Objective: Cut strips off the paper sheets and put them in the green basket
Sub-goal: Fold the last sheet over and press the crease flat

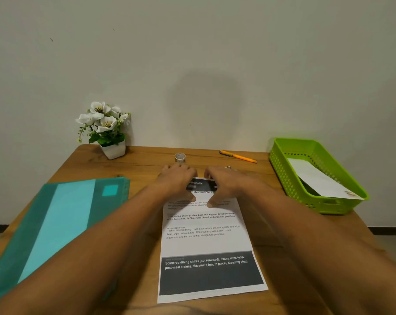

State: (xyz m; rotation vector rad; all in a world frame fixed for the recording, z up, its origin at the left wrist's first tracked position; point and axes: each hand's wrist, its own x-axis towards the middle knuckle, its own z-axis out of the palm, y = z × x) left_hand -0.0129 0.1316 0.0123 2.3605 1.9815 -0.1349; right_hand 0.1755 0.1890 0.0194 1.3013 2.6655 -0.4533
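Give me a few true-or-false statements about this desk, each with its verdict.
1. The left hand and right hand both lie on the far end of the printed sheet. True.
2. The green basket is empty. False: a piece of paper lies in it.
3. The orange tool lies on the teal folder. False: it lies on the table, near its far edge.
4. The flower pot stands at the far left corner. True.

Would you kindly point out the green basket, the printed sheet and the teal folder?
green basket [283, 178], head view, its near left wall.
printed sheet [206, 244], head view, blank white middle.
teal folder [56, 223], head view, its light stripe.
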